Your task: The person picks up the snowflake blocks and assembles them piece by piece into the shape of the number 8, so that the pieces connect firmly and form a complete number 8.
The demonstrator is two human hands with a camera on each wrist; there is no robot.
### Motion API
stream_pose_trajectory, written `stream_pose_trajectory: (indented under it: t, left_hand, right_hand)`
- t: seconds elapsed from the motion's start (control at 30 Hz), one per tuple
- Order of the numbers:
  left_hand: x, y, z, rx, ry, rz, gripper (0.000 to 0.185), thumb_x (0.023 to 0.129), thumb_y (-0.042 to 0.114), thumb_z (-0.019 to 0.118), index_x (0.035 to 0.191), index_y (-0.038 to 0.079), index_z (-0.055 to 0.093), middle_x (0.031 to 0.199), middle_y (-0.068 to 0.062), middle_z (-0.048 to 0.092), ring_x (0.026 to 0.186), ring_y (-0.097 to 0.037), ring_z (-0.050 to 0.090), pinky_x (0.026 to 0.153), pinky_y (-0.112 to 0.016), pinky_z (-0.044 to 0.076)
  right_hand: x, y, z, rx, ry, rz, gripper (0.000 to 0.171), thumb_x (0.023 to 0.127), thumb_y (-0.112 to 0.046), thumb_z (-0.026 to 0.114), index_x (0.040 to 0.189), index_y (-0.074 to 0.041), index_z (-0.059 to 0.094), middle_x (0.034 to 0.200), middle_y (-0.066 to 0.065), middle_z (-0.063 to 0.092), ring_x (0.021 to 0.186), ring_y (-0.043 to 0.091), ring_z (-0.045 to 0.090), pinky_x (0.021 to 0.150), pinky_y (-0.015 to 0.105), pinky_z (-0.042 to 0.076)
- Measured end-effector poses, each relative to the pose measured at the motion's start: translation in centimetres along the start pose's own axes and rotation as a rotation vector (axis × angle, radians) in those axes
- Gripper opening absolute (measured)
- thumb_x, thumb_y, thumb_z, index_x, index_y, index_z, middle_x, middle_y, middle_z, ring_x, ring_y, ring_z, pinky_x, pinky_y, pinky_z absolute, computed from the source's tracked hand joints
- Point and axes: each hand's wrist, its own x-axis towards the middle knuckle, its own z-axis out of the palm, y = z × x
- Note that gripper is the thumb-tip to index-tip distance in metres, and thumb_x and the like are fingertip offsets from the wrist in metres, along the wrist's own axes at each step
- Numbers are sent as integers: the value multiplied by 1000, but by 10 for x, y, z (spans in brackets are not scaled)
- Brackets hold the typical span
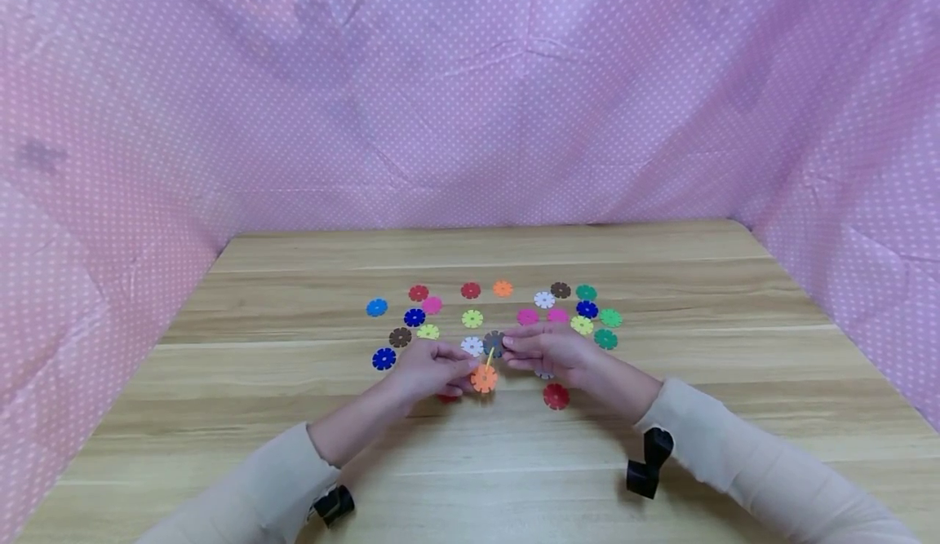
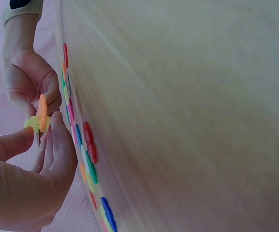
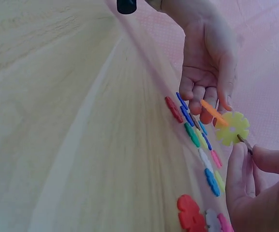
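Observation:
Both hands meet above the middle of the wooden table (image 1: 661, 462). My left hand (image 1: 461, 373) pinches an orange notched disc (image 1: 484, 378) by its edge. A yellow disc (image 1: 489, 356) stands edge-on, slotted into the orange one. My right hand (image 1: 512, 351) pinches a grey disc (image 1: 494, 342) that touches the yellow one. In the right wrist view the yellow disc (image 3: 232, 128) faces the camera, with the orange disc (image 3: 213, 112) under the left hand's fingers (image 3: 204, 104) and the grey disc (image 3: 244, 141) at the right hand's fingertips (image 3: 238, 162). In the left wrist view the orange disc (image 2: 42, 112) crosses the yellow disc (image 2: 33, 123).
Several coloured discs lie flat in a loose arc behind the hands, among them a blue disc (image 1: 383, 358), a red disc (image 1: 556, 395) and a green disc (image 1: 605, 338). Pink dotted cloth (image 1: 470, 103) walls the table at the back and on both sides.

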Motion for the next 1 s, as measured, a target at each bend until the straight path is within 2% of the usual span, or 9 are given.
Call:
stream_pose_trajectory:
  t: [0.17,0.33,0.47,0.8,1.0]
  left_hand:
    - [2,6,-4,-22,23,27,21,91,16,65,107,3,69,97,-11,74,79,-13,70,75,-29,61]
    - [6,11,-5,-89,16,35,22,92,14,64,109,2,68,99,-14,73,79,-12,70,76,-27,61]
    - [7,11,-4,-106,10,31,21,92,12,64,109,2,68,101,-14,72,79,-13,70,76,-27,61]
    - [9,6,-1,-93,14,39,17,88,8,68,104,1,69,94,-12,74,72,-11,69,75,-29,61]
    - [9,7,-1,-96,7,31,17,89,7,66,104,0,68,96,-13,73,72,-10,68,74,-28,61]
  right_hand:
    - [-3,-4,3,3,-3,-6,37,92,-6,62,126,5,57,98,6,72,82,11,72,81,24,59]
    - [-1,-6,9,-44,-57,-29,39,90,-4,63,127,9,56,91,5,74,79,11,71,80,24,60]
    - [0,-4,12,-71,-87,-29,38,91,-2,61,126,10,55,88,3,75,78,10,71,80,25,60]
    - [-1,0,15,-116,-89,-51,36,90,1,61,124,12,56,86,2,74,76,11,71,79,27,60]
    - [-4,-1,6,-129,-40,-51,38,91,-5,62,125,10,57,86,2,74,80,12,71,80,27,60]
